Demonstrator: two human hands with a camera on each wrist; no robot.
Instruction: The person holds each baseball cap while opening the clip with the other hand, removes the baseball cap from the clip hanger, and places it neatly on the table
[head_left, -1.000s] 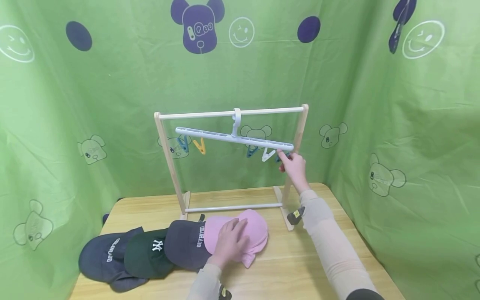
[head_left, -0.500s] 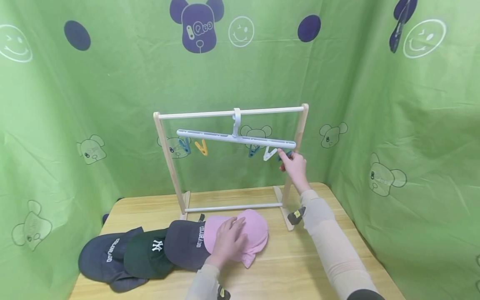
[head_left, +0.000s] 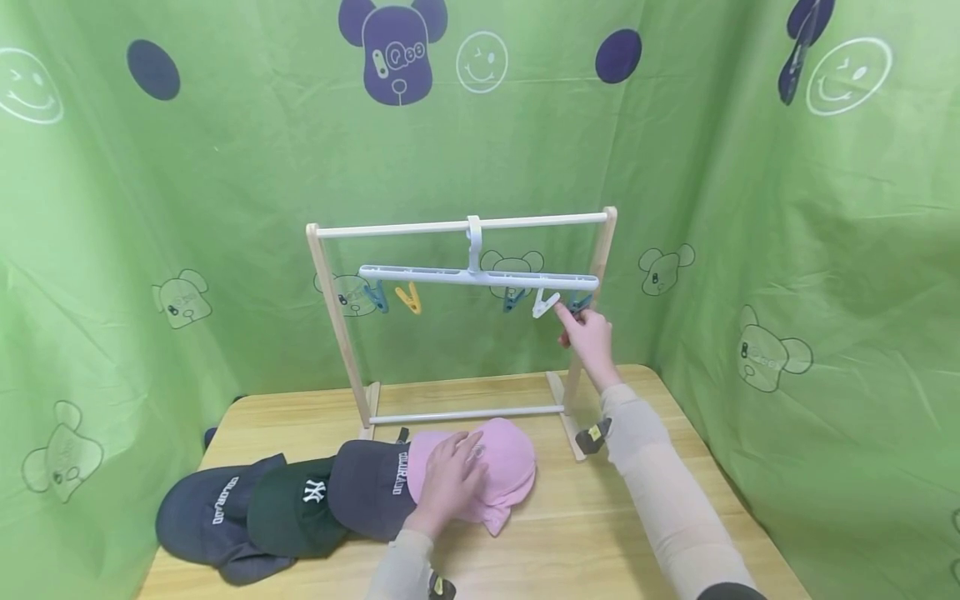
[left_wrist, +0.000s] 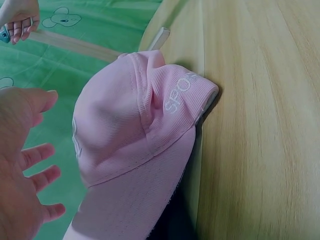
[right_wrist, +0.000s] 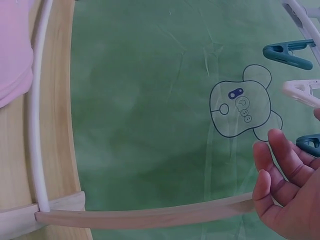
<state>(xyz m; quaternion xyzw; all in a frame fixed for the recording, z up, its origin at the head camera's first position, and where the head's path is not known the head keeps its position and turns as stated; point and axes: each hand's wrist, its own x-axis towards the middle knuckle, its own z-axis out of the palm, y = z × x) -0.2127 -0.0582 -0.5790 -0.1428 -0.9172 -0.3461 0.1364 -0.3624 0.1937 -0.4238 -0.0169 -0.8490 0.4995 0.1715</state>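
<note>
My left hand (head_left: 448,487) reaches over a pink cap (head_left: 510,454) on the table. The left wrist view shows its fingers spread beside the cap (left_wrist: 115,120), with a gap between. Farther up, my right hand (head_left: 588,335) is at the teal clip (head_left: 579,302) under the right end of a white clip hanger (head_left: 480,277). In the right wrist view, the fingers of that hand (right_wrist: 295,185) bend loosely near the teal clip (right_wrist: 309,145); whether they pinch it is hidden. A white clip (head_left: 545,303) hangs just left of the thumb.
A wooden rack (head_left: 336,325) carries the hanger on its top rail. More clips, including a yellow one (head_left: 409,298), hang from it. Left of the pink cap overlap a dark cap (head_left: 371,483), a green cap (head_left: 292,508) and a navy cap (head_left: 195,508). Green cloth surrounds the table.
The hanger has swung from a tilt, right end low, to nearly level, its clips shifting right. My right hand stays almost still; my left hand has drifted slightly left over the pink cap.
</note>
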